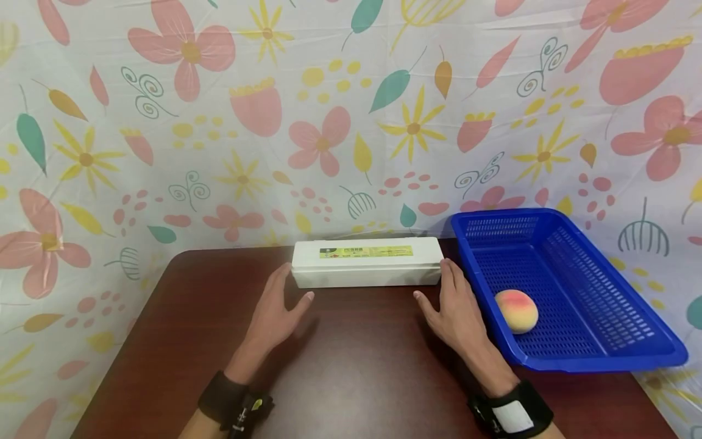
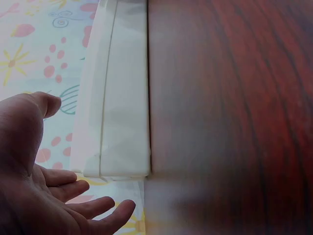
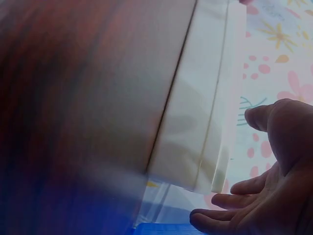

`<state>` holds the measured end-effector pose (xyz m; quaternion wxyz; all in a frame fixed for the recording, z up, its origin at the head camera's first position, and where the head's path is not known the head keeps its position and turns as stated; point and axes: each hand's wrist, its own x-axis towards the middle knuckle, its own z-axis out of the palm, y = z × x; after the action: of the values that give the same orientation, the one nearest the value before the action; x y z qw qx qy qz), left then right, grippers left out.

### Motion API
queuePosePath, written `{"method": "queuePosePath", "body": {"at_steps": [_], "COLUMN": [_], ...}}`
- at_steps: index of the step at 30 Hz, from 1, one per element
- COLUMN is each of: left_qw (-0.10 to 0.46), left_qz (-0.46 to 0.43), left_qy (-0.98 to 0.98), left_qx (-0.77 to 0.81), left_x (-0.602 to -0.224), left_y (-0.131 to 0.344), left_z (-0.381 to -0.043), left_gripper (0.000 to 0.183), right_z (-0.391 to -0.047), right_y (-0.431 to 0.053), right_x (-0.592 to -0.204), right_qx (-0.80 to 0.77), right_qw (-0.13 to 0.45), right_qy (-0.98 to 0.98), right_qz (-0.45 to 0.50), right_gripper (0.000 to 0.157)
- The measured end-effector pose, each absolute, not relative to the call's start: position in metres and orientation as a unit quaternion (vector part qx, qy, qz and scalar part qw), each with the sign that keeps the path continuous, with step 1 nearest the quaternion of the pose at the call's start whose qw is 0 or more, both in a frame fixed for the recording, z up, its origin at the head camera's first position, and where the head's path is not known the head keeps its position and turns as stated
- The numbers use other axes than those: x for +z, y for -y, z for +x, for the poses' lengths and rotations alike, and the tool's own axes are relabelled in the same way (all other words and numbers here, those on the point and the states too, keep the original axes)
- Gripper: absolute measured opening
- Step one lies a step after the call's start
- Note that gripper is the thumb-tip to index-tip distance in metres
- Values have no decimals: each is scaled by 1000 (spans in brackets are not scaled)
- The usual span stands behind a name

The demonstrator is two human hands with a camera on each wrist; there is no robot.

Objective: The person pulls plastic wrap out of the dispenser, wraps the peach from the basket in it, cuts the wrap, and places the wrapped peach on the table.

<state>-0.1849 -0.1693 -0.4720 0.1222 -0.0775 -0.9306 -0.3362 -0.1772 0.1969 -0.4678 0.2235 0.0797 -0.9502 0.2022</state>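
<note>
My left hand point(image 1: 276, 314) was at the left end of a long white box point(image 1: 366, 273), and my right hand point(image 1: 456, 314) was at its right end, so that the box lay between the two. The fingers of both hands were loosely extended rather than curled, each thumb spread well away from them and pointing inward in front of the box's near side. I had hold of nothing with either hand. My fingertips were right by the box's two ends, but I cannot tell whether they pressed on it or only came close. The box lay flat near the far edge of the dark reddish-brown table point(image 1: 356, 366), its long side toward me, with a seam running along that side and a yellow-green label point(image 1: 366, 251) on top. Just to the right of my right hand stood a blue plastic basket point(image 1: 576, 274) with slotted walls, and a single peach point(image 1: 517, 311), yellowish with a red blush, lay in it by the left wall. I wore a black band point(image 1: 222, 396) on my left wrist and another black strap point(image 1: 537, 399) with a white patch point(image 1: 512, 416) on my right. Behind the table hung a pale cloth point(image 1: 378, 36) printed with pink and yellow flowers and green leaves.
</note>
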Motion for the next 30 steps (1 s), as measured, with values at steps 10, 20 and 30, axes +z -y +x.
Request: {"method": "queuePosePath", "body": {"at_steps": [10, 20, 30], "left_qw": [109, 107, 119], "left_qz": [-66, -54, -76], "left_qy": [927, 927, 920], "left_qx": [-352, -355, -366], "left_x": [-475, -480, -478], "left_y": [170, 170, 169], "left_z": [-190, -198, -204], "left_gripper": [88, 86, 80], "right_z": [-181, -188, -193], "right_y": [-194, -192, -191], "right_x": [-469, -472, -470], "right_qx": [207, 225, 232], "right_qw": [212, 217, 209], "right_qy": [952, 947, 948], "right_qz": [71, 70, 59], "right_gripper": [90, 89, 91]}}
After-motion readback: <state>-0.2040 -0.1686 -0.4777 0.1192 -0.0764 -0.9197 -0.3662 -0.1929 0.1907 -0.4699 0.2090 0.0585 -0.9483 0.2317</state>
